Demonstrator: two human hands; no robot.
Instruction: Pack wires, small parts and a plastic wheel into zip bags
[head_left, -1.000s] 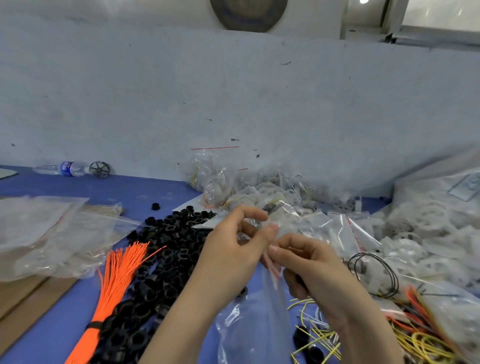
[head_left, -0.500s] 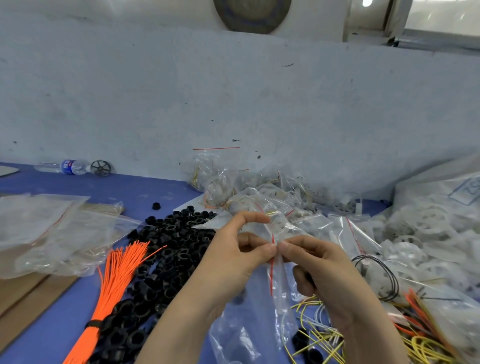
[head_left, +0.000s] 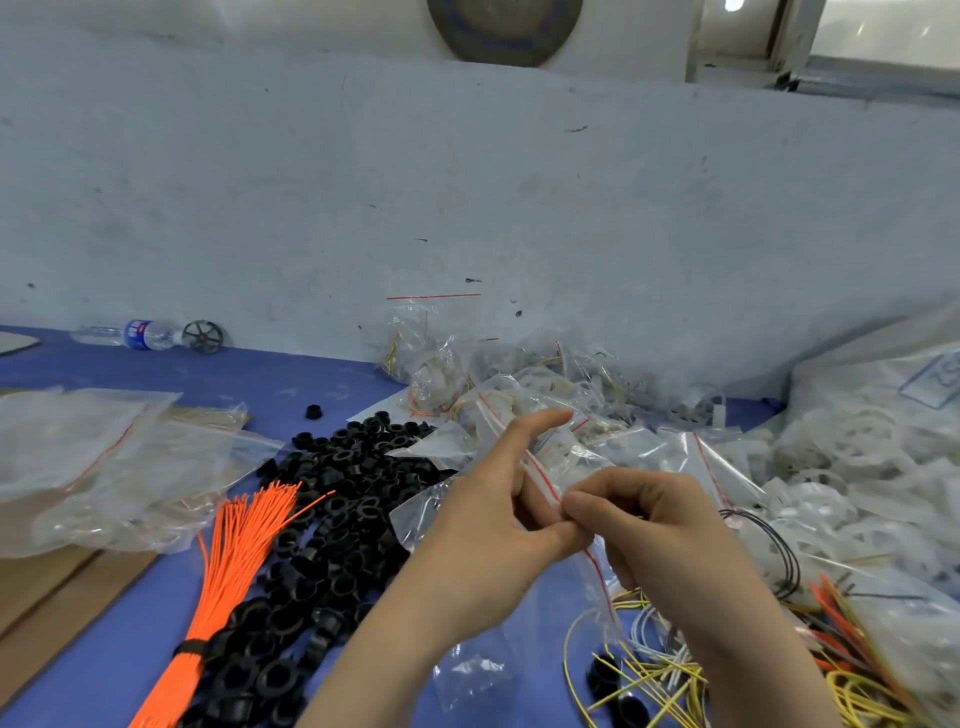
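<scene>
Holding the small clear plastic zip bag with the red seal line in front of us above the blue desk, we judge that we are at the step of working on its mouth, either pressing it closed or pulling it apart; which of the two, the view does not tell. Our left hand pinches the bag near the red line between thumb and curled fingers, while its index finger sticks out straight. Our right hand grips the same edge from the other side with curled fingers, and the two hands touch each other at the seal.

The next move, we think, needs both pinches to slide along the red line without letting the thin film slip or fold.

The bag is transparent and wrinkled, hanging down between the wrists, with its red strip running diagonally. What is inside it we cannot see clearly.

On the desk lie the heap of small black plastic rings, the tied bundle of thin orange wires at the left of it, and loose yellow wires under the right wrist.
</scene>
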